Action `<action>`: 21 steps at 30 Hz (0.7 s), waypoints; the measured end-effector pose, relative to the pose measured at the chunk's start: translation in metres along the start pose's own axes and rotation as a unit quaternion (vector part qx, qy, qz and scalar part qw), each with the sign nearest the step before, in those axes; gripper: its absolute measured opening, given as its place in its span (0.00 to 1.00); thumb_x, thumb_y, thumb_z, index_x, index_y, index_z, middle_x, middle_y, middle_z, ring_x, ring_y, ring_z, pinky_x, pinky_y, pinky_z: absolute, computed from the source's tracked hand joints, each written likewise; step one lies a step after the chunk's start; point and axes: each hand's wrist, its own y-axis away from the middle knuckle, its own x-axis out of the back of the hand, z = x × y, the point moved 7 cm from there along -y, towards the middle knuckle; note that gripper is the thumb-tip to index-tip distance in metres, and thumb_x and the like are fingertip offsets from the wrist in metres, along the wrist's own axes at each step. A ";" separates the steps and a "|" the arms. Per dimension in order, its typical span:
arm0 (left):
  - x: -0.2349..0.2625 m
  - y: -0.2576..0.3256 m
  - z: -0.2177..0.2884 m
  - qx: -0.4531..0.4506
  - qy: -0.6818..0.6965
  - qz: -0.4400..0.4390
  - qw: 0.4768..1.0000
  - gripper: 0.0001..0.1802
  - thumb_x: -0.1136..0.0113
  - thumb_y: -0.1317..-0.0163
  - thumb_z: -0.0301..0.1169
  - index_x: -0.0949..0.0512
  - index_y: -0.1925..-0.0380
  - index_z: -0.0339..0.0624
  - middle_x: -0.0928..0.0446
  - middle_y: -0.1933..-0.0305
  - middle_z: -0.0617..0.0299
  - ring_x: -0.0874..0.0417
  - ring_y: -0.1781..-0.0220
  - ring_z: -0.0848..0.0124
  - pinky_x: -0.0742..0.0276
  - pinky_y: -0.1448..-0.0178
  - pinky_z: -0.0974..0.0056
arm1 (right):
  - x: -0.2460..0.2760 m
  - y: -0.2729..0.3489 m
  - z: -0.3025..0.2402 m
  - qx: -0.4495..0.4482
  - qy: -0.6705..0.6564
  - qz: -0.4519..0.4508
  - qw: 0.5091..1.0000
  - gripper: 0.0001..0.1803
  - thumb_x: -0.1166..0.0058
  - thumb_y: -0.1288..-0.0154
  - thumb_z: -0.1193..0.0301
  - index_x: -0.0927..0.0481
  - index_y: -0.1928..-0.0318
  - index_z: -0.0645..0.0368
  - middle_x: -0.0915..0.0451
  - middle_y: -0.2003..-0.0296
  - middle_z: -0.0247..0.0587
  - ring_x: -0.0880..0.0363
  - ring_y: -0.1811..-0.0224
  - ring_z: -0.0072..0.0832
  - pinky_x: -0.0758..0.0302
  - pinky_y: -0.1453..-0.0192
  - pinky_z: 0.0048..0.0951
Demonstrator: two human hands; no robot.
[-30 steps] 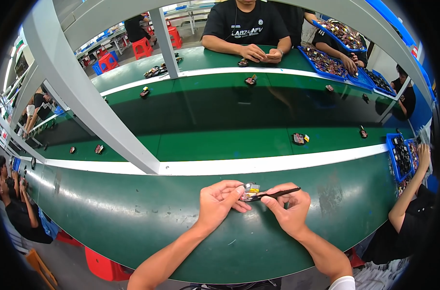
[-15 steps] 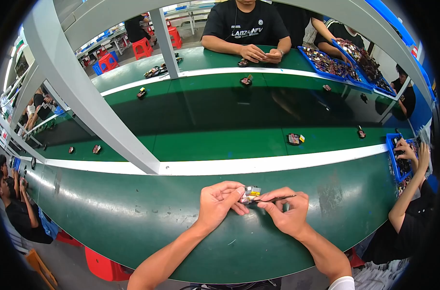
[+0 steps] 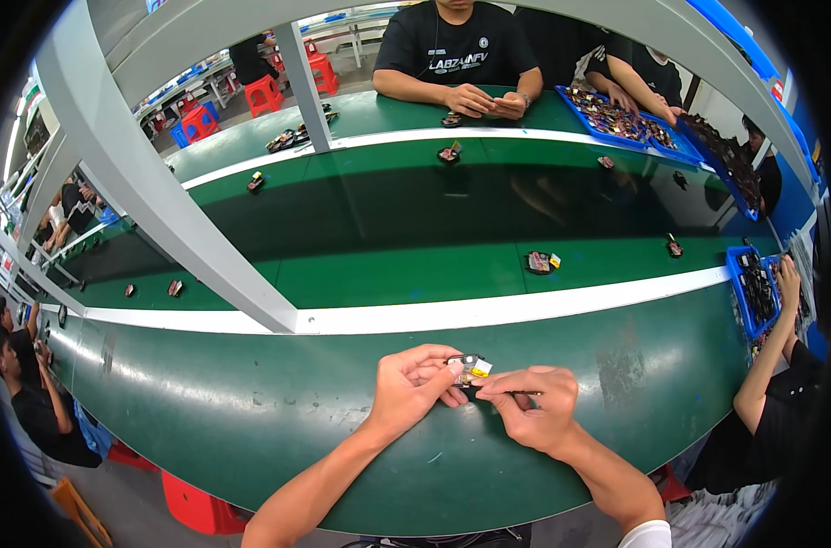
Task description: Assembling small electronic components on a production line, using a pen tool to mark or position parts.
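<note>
A small black electronic assembly (image 3: 466,362) with a clear part and a yellow-and-white label is pinched between the thumb and fingers of my left hand (image 3: 418,384), just above the green worktable (image 3: 296,420). My right hand (image 3: 536,405) grips a thin dark tool (image 3: 527,393), slim like tweezers, whose rear end sticks out past the fingers. Its tip meets the lower right edge of the assembly, where my fingers partly hide the contact.
Beyond a white rail (image 3: 415,317) runs a green belt (image 3: 388,285) carrying scattered similar assemblies (image 3: 541,263). A grey post (image 3: 187,215) slants across the left. Blue trays of parts (image 3: 753,292) stand at right, beside a co-worker's arm (image 3: 770,352). Another person (image 3: 456,55) works opposite.
My right hand has tilted, and less of the tool shows behind it. The assembly has turned slightly in my left hand. Across the belt, a full blue tray has shifted right and tipped.
</note>
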 end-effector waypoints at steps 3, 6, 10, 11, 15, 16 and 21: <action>-0.002 0.001 -0.001 -0.002 -0.011 0.009 1.000 0.12 0.39 0.30 0.22 0.22 0.51 0.23 0.15 0.66 0.50 0.11 0.71 0.67 0.15 0.68 0.68 | 0.000 0.003 0.001 0.001 0.002 0.008 1.000 0.08 0.31 0.49 0.83 0.13 0.71 0.56 0.09 0.70 0.36 0.23 0.85 0.15 0.34 0.81 0.18; -0.003 0.001 -0.003 0.003 -0.022 0.023 0.999 0.12 0.39 0.30 0.22 0.21 0.52 0.23 0.15 0.68 0.51 0.12 0.71 0.68 0.15 0.68 0.68 | 0.001 0.005 0.002 0.018 0.008 0.013 1.000 0.09 0.30 0.50 0.83 0.13 0.70 0.55 0.10 0.70 0.36 0.19 0.83 0.17 0.33 0.80 0.18; -0.008 -0.001 -0.003 -0.007 -0.051 0.037 0.998 0.10 0.40 0.30 0.22 0.20 0.53 0.24 0.15 0.70 0.52 0.12 0.72 0.70 0.15 0.69 0.69 | 0.002 0.008 0.003 0.038 0.023 0.002 0.999 0.09 0.30 0.50 0.83 0.13 0.70 0.56 0.10 0.70 0.34 0.17 0.80 0.20 0.32 0.79 0.19; -0.008 -0.001 -0.003 -0.012 -0.059 0.044 0.997 0.09 0.40 0.30 0.21 0.20 0.54 0.24 0.15 0.70 0.52 0.12 0.72 0.70 0.15 0.69 0.69 | 0.002 0.008 0.003 0.041 0.024 -0.001 0.999 0.09 0.30 0.50 0.83 0.13 0.70 0.56 0.10 0.70 0.34 0.16 0.80 0.21 0.31 0.78 0.19; -0.011 -0.004 -0.006 -0.019 -0.059 0.042 0.997 0.09 0.40 0.30 0.21 0.19 0.55 0.24 0.15 0.70 0.52 0.13 0.73 0.70 0.15 0.69 0.68 | 0.004 0.010 0.006 0.038 0.028 0.005 0.999 0.09 0.30 0.50 0.83 0.13 0.70 0.56 0.10 0.69 0.33 0.16 0.79 0.21 0.31 0.78 0.20; -0.011 -0.005 -0.007 -0.015 -0.077 0.053 0.996 0.08 0.40 0.31 0.20 0.19 0.56 0.24 0.15 0.71 0.52 0.13 0.74 0.70 0.15 0.70 0.68 | 0.004 0.010 0.005 0.048 0.043 -0.003 0.998 0.09 0.30 0.50 0.83 0.13 0.70 0.56 0.10 0.69 0.34 0.17 0.80 0.21 0.32 0.79 0.20; 0.000 -0.028 0.002 0.010 -0.177 0.096 0.979 0.08 0.40 0.31 0.21 0.19 0.58 0.23 0.15 0.71 0.51 0.12 0.75 0.68 0.15 0.71 0.66 | 0.018 0.001 0.004 0.101 0.034 0.045 0.993 0.11 0.29 0.51 0.83 0.14 0.67 0.57 0.10 0.66 0.33 0.26 0.86 0.23 0.35 0.81 0.24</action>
